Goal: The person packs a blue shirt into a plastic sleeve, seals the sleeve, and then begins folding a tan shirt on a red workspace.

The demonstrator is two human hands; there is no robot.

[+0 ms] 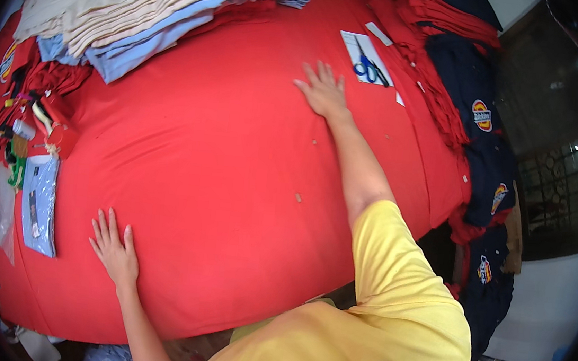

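Note:
A large red cloth [218, 194] covers the table before me, mostly smooth, with faint wrinkles left of its middle. My left hand [116, 253] lies flat on it near the front left, fingers spread, holding nothing. Farther off, right of the middle, my right hand [324, 93] also rests on the cloth with its fingers apart. Just beyond that hand lie blue-handled scissors [365, 67] on a white paper card [355, 42]. A folded light-blue garment in a clear plastic bag [40, 205] is left of my left hand.
Folded cream garments [153, 0] are stacked at the far left, with light-blue ones [127, 53] beneath. Red garments [424, 82] and navy garments with round patches [461, 86] hang along the right edge. Small sewing odds and ends, including a white spool [24, 130], sit at the left.

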